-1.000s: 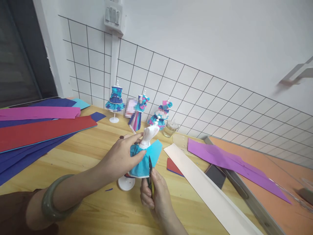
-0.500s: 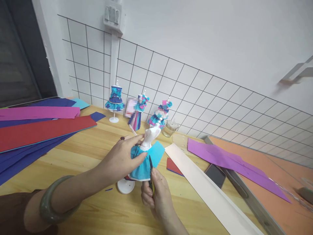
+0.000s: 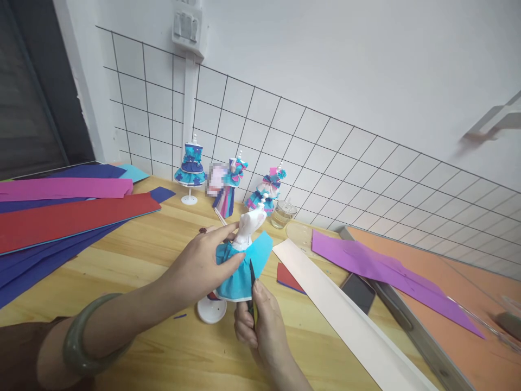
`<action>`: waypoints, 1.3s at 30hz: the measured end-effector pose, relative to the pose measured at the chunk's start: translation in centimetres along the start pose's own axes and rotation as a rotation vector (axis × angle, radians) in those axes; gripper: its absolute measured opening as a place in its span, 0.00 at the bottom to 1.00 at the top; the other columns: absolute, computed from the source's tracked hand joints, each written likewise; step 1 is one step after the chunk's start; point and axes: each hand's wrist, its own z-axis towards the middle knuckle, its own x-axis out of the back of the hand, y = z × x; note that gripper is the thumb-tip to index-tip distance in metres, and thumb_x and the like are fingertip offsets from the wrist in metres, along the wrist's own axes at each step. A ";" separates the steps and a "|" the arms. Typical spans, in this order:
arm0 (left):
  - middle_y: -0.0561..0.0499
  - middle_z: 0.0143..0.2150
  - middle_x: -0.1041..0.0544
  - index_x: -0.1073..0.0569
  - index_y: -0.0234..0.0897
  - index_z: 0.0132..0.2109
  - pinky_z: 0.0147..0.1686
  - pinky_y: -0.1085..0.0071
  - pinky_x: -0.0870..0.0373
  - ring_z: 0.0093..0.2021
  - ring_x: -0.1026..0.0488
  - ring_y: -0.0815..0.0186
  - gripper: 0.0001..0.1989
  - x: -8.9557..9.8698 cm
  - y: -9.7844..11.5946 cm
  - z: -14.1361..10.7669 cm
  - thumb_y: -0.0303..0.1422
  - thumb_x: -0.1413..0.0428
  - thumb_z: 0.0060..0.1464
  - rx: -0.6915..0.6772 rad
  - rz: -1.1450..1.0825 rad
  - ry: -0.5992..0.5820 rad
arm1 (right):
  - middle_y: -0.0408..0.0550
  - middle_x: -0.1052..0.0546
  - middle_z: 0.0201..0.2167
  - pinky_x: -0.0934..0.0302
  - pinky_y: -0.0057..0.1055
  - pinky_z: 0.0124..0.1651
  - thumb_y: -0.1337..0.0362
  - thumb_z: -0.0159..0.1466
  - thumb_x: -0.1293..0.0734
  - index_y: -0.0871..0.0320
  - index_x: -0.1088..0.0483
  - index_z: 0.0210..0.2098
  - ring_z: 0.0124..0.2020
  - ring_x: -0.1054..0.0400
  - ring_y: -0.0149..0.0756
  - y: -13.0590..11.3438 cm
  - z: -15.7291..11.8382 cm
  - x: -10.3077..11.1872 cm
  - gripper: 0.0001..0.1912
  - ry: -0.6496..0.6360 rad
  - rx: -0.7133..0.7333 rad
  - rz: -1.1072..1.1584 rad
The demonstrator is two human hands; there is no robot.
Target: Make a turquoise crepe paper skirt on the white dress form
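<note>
A small white dress form [image 3: 249,227] wearing a blue skirt [image 3: 236,279] leans to the right at the middle of the table, its white round base [image 3: 212,310] lower left. My left hand [image 3: 211,255] is closed around its waist, thumb on the front of the skirt. A loose flap of blue paper or cloth [image 3: 261,251] sticks out at the skirt's right. My right hand [image 3: 260,317] grips scissors [image 3: 253,274] upright, the dark blade against the skirt front and flap. The other blade is hidden.
Three dressed forms [image 3: 190,168] stand at the back beside a glass jar [image 3: 284,214]. Coloured sheets [image 3: 73,220] lie left. A long pale strip [image 3: 337,309], a purple sheet [image 3: 366,260], a phone [image 3: 359,293] and a red piece [image 3: 288,278] lie right.
The dress form, skirt and flap have shifted very slightly left, and the base a little right. The scissors' tip has moved slightly relative to the skirt. Both hands keep their hold.
</note>
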 end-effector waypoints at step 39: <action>0.41 0.56 0.29 0.37 0.35 0.59 0.53 0.55 0.36 0.55 0.34 0.51 0.33 1.6 -3.2 2.7 0.41 0.41 0.47 0.084 -0.353 -0.030 | 0.31 0.42 0.12 0.61 0.16 0.11 0.44 0.59 0.39 0.58 0.35 0.32 0.09 0.60 0.17 0.0 0.2 1.3 0.22 0.003 0.179 -0.025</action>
